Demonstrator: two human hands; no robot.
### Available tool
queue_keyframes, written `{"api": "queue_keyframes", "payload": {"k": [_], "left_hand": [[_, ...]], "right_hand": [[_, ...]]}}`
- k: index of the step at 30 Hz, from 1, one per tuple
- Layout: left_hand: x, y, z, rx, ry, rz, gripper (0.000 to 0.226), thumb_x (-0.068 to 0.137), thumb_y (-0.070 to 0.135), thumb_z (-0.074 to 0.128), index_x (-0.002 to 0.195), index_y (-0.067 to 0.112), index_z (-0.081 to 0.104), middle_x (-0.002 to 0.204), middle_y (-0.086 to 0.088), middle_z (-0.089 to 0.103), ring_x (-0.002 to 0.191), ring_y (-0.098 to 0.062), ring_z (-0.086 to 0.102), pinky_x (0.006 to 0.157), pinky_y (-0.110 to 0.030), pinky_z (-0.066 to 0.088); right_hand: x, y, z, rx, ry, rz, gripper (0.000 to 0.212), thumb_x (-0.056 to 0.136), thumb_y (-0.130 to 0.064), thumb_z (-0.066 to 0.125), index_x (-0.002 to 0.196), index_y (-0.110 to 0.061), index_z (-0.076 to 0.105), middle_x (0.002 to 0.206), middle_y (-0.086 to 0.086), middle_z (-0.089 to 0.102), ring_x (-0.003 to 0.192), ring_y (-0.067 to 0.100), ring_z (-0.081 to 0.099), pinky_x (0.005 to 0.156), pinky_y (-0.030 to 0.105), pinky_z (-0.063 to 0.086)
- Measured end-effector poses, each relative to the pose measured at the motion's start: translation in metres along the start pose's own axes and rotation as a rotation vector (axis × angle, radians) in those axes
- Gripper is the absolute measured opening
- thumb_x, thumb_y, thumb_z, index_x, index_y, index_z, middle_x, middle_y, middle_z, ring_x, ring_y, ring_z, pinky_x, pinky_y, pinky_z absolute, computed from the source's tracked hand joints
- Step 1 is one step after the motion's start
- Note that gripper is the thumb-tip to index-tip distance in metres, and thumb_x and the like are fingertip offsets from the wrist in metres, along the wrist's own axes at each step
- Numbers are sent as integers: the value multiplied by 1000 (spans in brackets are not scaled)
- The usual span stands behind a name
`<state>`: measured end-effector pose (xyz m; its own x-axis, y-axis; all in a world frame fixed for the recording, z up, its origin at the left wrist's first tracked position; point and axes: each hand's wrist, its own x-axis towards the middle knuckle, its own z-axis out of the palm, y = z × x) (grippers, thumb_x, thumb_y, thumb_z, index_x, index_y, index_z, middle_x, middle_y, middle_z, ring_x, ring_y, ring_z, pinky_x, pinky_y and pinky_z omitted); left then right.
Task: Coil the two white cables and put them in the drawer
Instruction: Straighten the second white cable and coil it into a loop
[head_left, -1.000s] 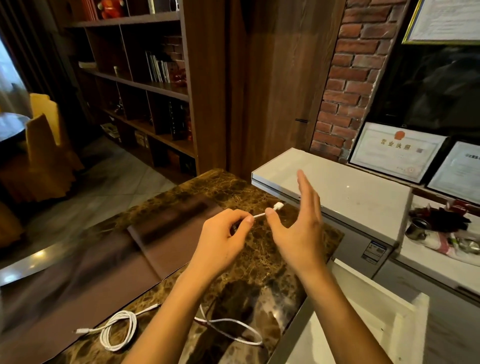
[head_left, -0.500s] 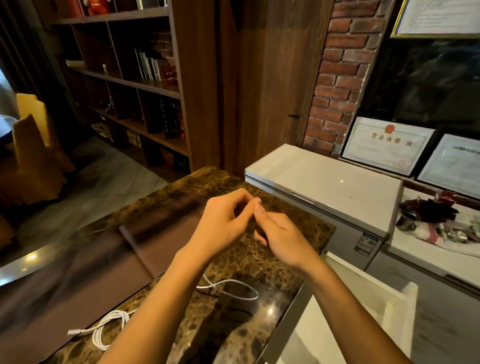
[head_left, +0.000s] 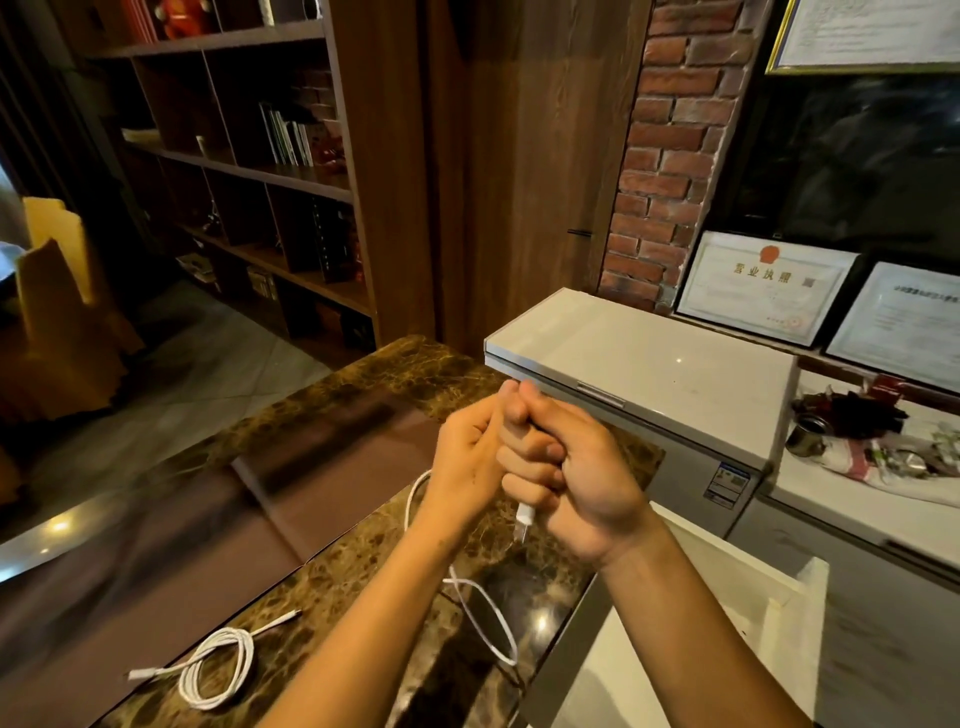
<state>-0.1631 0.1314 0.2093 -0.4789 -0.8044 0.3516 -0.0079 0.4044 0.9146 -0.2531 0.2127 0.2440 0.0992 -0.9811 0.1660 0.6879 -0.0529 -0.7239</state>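
Over the brown marbled stone desk (head_left: 363, 551), a thin white cable (head_left: 480, 608) is pinched between the left hand (head_left: 467, 457) and right hand (head_left: 576, 478), pressed together, its slack trailing down toward the body, the open white drawer (head_left: 727, 587) just right.

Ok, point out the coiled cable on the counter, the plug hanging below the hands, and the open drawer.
coiled cable (head_left: 218, 670), head view, on its loops.
plug (head_left: 524, 517), head view, on its white body.
open drawer (head_left: 810, 587), head view, on its far white wall.
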Motion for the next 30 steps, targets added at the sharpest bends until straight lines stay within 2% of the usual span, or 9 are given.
{"api": "queue_keyframes", "payload": {"k": [2,4,6,11,16,18,21,25,30], "left_hand": [[-12,-3,7,-43,33,-2,37,105,9,51,74,24,65,66,9,68,65,-5,61,60,-29,50],[-20,-1,11,-59,62,56,34,104,5,48,85,25,69,78,4,73,73,-13,66,67,-34,54],[-26,2,15,6,66,96,29,99,9,47,89,28,68,86,5,72,75,-9,64,68,-28,51],[-36,2,19,229,-32,36,22,102,11,48,81,12,55,68,4,54,59,-6,42,56,-24,33],[-44,19,19,336,-73,18,38,106,23,47,68,24,41,60,11,43,56,-3,44,55,-17,33],[-43,24,12,409,-99,21,36,106,28,45,72,21,50,59,9,46,58,-4,47,56,-17,35],[-46,32,5,509,-166,30,33,107,33,42,89,17,65,65,7,57,60,-8,51,58,-18,37],[-45,42,-4,618,-176,70,37,107,34,43,84,13,64,67,0,62,62,-17,55,58,-27,34],[-32,51,-24,756,-217,150,35,103,38,47,83,19,68,68,1,65,61,-14,56,59,-32,40]], "right_hand": [[7,-6,-1,20,8,-21,30,105,-30,42,87,-11,56,54,-8,32,40,3,25,36,17,22],[13,-12,-2,39,36,-29,31,106,-30,40,89,-10,57,54,-8,34,39,2,28,36,17,23],[17,-18,-2,42,83,-43,29,103,-31,42,89,-10,57,53,-8,34,38,3,28,36,17,22],[28,-32,-3,-13,183,-84,32,106,-31,41,90,-10,59,53,-8,35,39,4,28,39,18,20],[35,-38,-7,-142,285,-140,31,108,-30,40,96,-7,59,56,-6,38,43,5,29,40,19,24],[34,-37,-10,-213,320,-154,32,108,-30,40,98,-7,59,57,-5,40,44,6,31,41,19,25],[35,-35,-14,-292,354,-174,32,107,-31,40,99,-7,59,58,-4,42,46,6,33,43,21,26],[35,-29,-13,-403,330,-166,34,108,-31,37,97,-7,59,61,-2,43,49,7,34,46,23,27],[31,-21,-11,-736,265,-139,41,109,-33,35,92,-10,64,65,0,58,54,9,47,48,21,38]]}}
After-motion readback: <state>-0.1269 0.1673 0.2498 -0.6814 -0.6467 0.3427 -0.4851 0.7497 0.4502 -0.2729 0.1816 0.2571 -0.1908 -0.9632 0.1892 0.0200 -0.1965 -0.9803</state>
